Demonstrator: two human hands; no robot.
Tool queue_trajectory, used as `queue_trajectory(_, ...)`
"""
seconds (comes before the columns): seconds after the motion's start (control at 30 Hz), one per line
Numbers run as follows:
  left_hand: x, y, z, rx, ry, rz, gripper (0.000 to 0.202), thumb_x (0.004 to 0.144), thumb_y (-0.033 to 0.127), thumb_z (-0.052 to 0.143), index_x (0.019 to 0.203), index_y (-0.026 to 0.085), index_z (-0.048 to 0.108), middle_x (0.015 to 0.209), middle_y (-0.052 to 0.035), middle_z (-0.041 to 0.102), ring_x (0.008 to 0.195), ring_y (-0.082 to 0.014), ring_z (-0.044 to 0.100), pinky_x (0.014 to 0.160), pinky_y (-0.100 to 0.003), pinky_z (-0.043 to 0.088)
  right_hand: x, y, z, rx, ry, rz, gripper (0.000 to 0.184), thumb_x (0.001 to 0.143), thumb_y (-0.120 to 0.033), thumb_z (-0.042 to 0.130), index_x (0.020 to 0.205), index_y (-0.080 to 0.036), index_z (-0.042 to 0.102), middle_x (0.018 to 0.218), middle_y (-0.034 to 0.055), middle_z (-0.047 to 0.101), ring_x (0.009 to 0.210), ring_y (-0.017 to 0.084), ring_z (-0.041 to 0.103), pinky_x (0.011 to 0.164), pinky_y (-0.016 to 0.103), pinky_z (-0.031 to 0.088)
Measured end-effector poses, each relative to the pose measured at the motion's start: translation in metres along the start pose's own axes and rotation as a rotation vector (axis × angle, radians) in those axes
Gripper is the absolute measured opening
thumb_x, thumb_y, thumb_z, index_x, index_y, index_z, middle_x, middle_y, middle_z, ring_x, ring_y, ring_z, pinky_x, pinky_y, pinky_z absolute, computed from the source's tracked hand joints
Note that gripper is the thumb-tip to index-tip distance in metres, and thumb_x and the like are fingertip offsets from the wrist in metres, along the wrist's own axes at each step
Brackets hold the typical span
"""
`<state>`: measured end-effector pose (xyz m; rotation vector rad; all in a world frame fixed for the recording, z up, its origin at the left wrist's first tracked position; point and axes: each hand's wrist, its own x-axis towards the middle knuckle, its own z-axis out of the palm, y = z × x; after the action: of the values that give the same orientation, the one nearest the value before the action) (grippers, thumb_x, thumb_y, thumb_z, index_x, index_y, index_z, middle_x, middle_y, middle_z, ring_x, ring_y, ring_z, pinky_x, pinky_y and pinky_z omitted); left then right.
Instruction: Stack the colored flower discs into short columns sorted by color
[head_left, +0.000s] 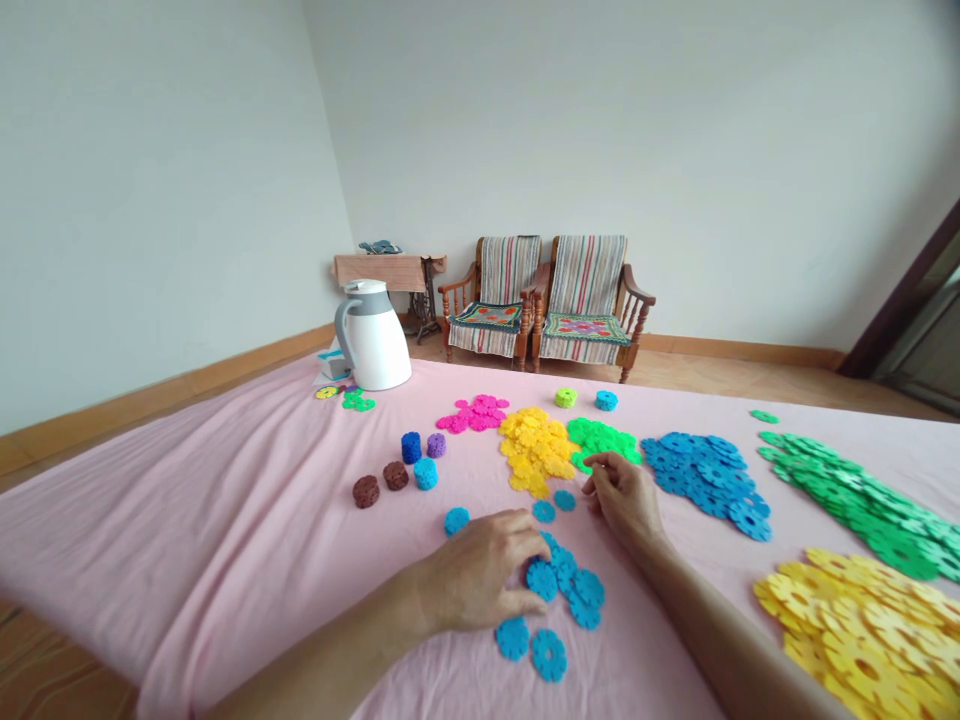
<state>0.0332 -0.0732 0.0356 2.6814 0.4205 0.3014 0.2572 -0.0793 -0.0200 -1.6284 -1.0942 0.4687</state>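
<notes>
Arching over the left side of the loose light blue discs (589, 588), your left hand (491, 570) has its thumb and fingers standing apart; whether anything is tucked in the palm, you cannot tell from this angle. For a clean pick-up, pinch each disc by its notched rim rather than pressing on its flat face, and lift those at the edge before the overlapping ones, as they look thin and likely to slide. Your right hand (622, 495) is narrower, fingers curled and pointing left, the tips partly hidden, so you cannot tell if it holds something. Your left forearm comes in low from the left with the back of the hand up, while your right slants in from the lower right, its hand farther out, by the near edge of the bright green pile (600, 440). Just left of that sits a yellow pile (536, 450), then a pink pile (476, 413). Beyond your left hand, a light blue stack (425, 474) stands near two brown stacks (366, 491). To the right of your right hand spreads a darker blue pile (709, 480); farther off on the pink cloth (247, 500) stands a white jug (382, 345)
</notes>
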Motion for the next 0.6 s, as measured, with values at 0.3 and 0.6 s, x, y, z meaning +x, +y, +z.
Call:
queue_trajectory(0.3, 0.000, -0.001, -0.005, -0.080, 0.055, -0.042, 0.024, 0.067, 0.017, 0.066, 0.089, 0.018, 0.056, 0.086, -0.0005, 0.054, 0.079, -0.0142, 0.051, 0.072, -0.023, 0.042, -0.001, -0.001, 0.000, 0.015, -0.006, 0.010, 0.025, 0.074, -0.036, 0.042, 0.083, -0.018, 0.057, 0.053, -0.0008, 0.061, 0.036, 0.013, 0.053, 0.038, 0.023, 0.040)
queue_trajectory(0.6, -0.027, -0.045, -0.056, -0.003, 0.153, -0.340, 0.017, 0.066, 0.017, 0.060, 0.083, 0.018, 0.059, 0.082, 0.0009, 0.055, 0.072, -0.0132, 0.050, 0.065, -0.023, 0.038, 0.000, 0.000, 0.000, 0.022, -0.010, 0.016, 0.024, 0.074, -0.036, 0.042, 0.082, -0.018, 0.056, 0.053, -0.0017, 0.061, 0.036, 0.013, 0.053, 0.038, 0.023, 0.040)
